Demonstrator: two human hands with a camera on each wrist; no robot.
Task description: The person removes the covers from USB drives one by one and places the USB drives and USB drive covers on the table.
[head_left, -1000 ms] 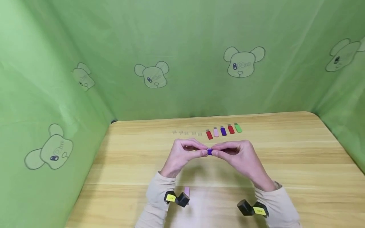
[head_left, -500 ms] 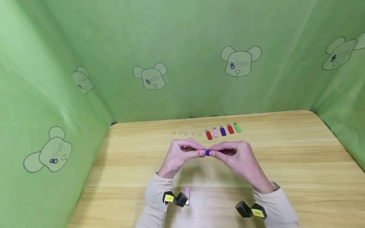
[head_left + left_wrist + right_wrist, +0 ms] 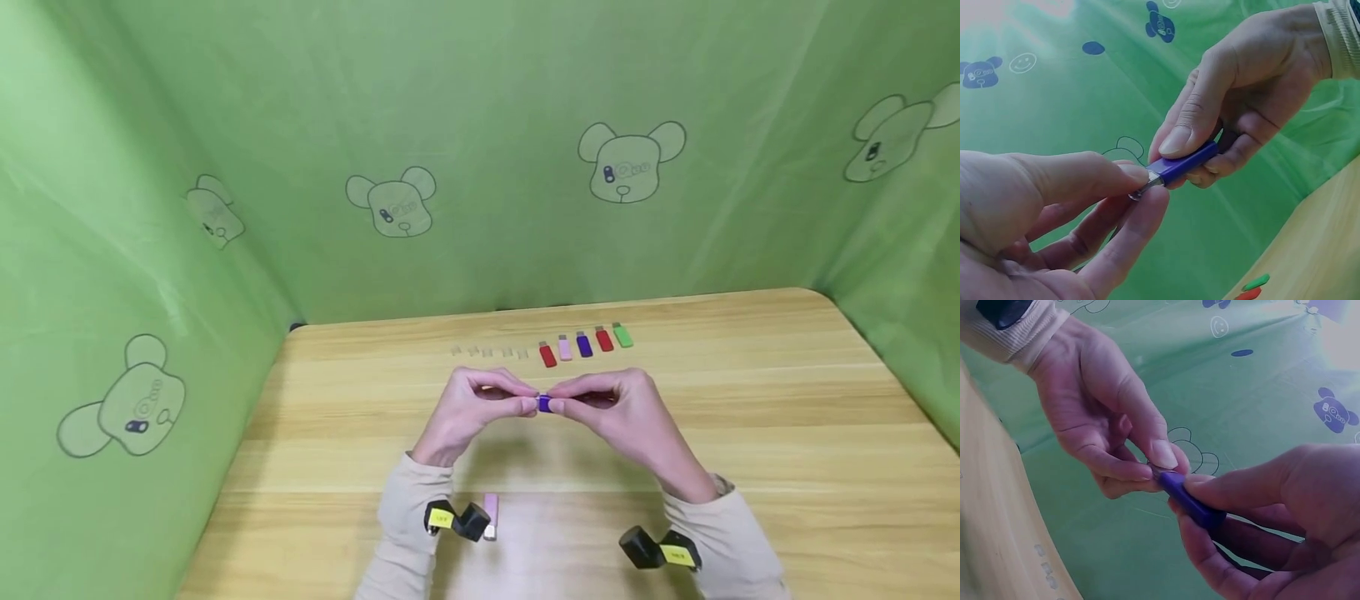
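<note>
A purple USB flash drive is held above the table between both hands. My left hand pinches its metal plug end between thumb and fingertips. The purple body is pinched by my right hand, thumb on top and fingers beneath. In the right wrist view, the drive slants between the two hands. Whether a clear cap sits over the plug cannot be made out, since the left fingertips cover much of it.
Beyond the hands, several red, pink, purple and green USB drives lie in a row. Several small clear pieces lie left of them. A pink USB drive lies near the left wrist. Green fabric walls the wooden table.
Both hands keep their pinch on the purple USB drive. They have shifted very slightly left in the head view, which has itself shifted a little. The pink drive near the left wrist shows more fully.
</note>
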